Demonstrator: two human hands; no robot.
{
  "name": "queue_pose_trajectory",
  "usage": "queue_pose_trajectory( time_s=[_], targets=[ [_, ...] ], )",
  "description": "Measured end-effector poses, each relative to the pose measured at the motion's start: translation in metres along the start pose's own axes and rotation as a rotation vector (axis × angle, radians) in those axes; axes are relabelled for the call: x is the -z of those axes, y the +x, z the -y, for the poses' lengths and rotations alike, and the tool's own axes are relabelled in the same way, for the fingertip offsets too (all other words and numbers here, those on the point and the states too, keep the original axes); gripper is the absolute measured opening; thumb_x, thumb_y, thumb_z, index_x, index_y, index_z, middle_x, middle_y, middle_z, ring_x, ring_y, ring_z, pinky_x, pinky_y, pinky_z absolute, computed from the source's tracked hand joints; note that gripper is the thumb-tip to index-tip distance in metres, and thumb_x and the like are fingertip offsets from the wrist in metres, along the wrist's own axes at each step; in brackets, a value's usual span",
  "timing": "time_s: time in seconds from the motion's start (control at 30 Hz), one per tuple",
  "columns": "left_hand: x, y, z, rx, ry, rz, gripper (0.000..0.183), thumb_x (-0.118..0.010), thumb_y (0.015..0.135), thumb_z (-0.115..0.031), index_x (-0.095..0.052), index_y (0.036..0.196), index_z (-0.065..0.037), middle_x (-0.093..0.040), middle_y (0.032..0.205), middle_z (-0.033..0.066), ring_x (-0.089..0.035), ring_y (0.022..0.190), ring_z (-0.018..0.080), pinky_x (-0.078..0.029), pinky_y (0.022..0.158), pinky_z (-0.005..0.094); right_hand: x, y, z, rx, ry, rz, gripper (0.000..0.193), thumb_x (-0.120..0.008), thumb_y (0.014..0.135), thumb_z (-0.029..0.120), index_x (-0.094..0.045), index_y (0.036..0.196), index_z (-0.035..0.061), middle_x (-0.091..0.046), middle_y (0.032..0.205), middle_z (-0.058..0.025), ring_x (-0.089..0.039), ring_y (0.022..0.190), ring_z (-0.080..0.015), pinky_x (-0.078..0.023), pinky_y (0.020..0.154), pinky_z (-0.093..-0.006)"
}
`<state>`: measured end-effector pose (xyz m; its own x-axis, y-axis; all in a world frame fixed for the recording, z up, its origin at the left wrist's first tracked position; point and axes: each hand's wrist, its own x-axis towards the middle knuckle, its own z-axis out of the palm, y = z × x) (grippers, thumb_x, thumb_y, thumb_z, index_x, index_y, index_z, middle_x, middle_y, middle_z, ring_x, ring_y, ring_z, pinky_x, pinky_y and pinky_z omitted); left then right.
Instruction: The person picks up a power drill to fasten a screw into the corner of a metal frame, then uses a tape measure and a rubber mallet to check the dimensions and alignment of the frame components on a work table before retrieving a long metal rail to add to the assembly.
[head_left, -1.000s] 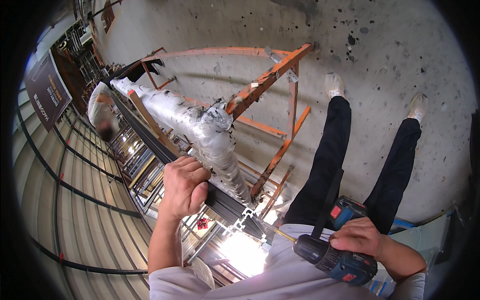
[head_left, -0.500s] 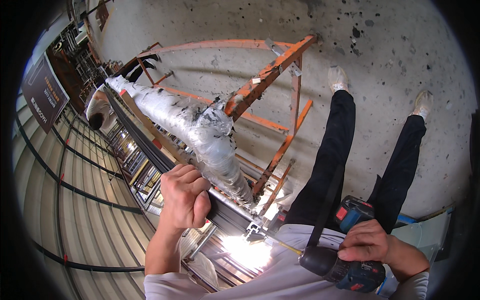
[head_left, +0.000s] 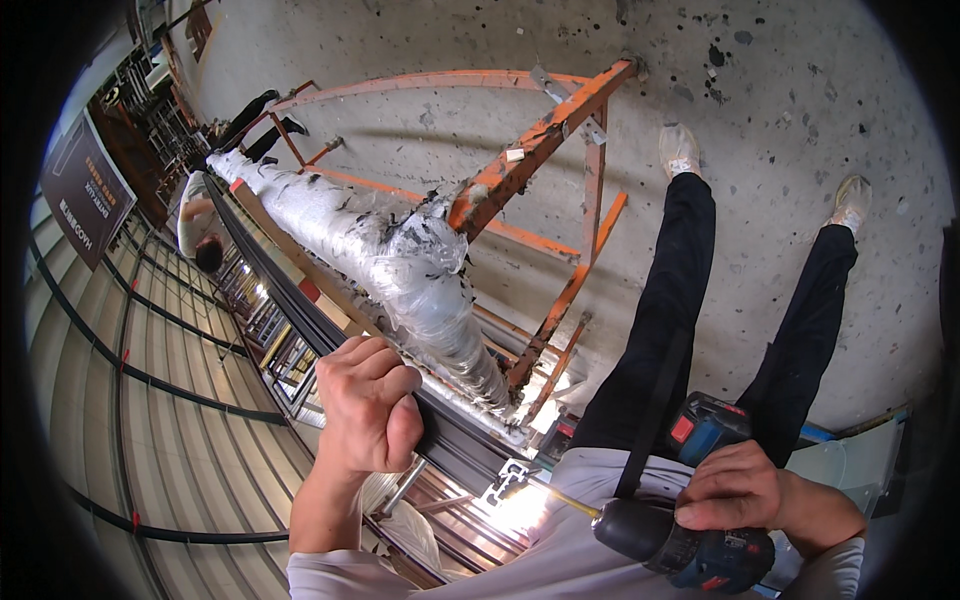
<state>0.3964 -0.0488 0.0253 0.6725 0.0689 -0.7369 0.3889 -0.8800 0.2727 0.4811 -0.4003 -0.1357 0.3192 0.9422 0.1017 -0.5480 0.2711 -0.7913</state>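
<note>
My left hand (head_left: pixel 365 405) is closed in a fist around a long dark metal profile (head_left: pixel 450 430), which runs from near my waist toward the far left. The near end of the profile (head_left: pixel 510 482) shows its pale, hollow cut section. My right hand (head_left: pixel 732 487) grips the handle of a blue and black cordless drill (head_left: pixel 640 530), its battery jutting out beyond the hand. A long yellowish bit (head_left: pixel 570 500) sticks out of the chuck toward the profile's end. Glare there hides whether the tip touches.
An orange, chipped metal stand (head_left: pixel 550 135) supports a beam wrapped in clear plastic film (head_left: pixel 400 255), beside the profile. Another person (head_left: pixel 200 215) bends at the profile's far end. Ribbed pale panels (head_left: pixel 180 430) fill the left. Speckled concrete floor (head_left: pixel 780 150) lies under my feet.
The profile's near end has turned, so more of its cut section shows. The drill has shifted slightly leftward. The person at the far end has shifted a little. Both my grips stay the same.
</note>
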Motion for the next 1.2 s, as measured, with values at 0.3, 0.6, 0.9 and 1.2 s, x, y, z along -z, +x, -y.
queue_pose_trajectory(
  time_s=[0.3, 0.6, 0.9, 1.2],
  targets=[
    [0.001, 0.0, 0.001, 0.011, 0.009, 0.015, 0.013, -0.054, 0.061, -0.019, -0.054, 0.064, -0.006, -0.048, 0.059, 0.0091, -0.048, 0.053, 0.0289, -0.039, 0.053, 0.0398, 0.012, 0.014, 0.0, 0.017, -0.122, 0.042, 0.044, -0.064, 0.083, 0.008, -0.067, 0.124, 0.0234, -0.067, 0.082, -0.0027, -0.066, 0.063, -0.013, -0.052, 0.054, -0.0244],
    [0.003, -0.002, -0.003, -0.021, 0.056, -0.046, 0.013, -0.055, 0.06, -0.019, -0.049, 0.059, -0.008, -0.043, 0.056, 0.0075, -0.047, 0.052, 0.0286, -0.041, 0.053, 0.0404, 0.013, 0.015, -0.001, 0.044, -0.103, 0.054, 0.039, -0.063, 0.082, 0.01, -0.069, 0.12, 0.0173, -0.067, 0.079, -0.0031, -0.064, 0.061, -0.0144, -0.051, 0.053, -0.0257],
    [0.0, -0.002, -0.001, -0.008, 0.148, -0.066, 0.025, -0.056, 0.076, -0.023, -0.051, 0.057, -0.007, -0.052, 0.059, 0.013, -0.057, 0.063, 0.0342, -0.047, 0.06, 0.0432, 0.026, 0.029, 0.023, 0.145, -0.349, 0.161, 0.049, -0.071, 0.073, 0.011, -0.062, 0.121, 0.0073, -0.07, 0.105, -0.0103, -0.069, 0.076, -0.0243, -0.05, 0.062, -0.0332],
    [-0.029, -0.037, -0.01, 0.02, 0.178, -0.533, 0.024, -0.056, 0.085, -0.024, -0.057, 0.07, -0.006, -0.058, 0.072, 0.0132, -0.06, 0.079, 0.0321, -0.047, 0.072, 0.0434, 0.056, -0.011, 0.053, 0.149, -0.696, 0.448, 0.066, -0.078, 0.073, 0.018, -0.054, 0.132, -0.0003, -0.067, 0.098, -0.0162, -0.065, 0.084, -0.0314, -0.047, 0.076, -0.0413]
  ],
)
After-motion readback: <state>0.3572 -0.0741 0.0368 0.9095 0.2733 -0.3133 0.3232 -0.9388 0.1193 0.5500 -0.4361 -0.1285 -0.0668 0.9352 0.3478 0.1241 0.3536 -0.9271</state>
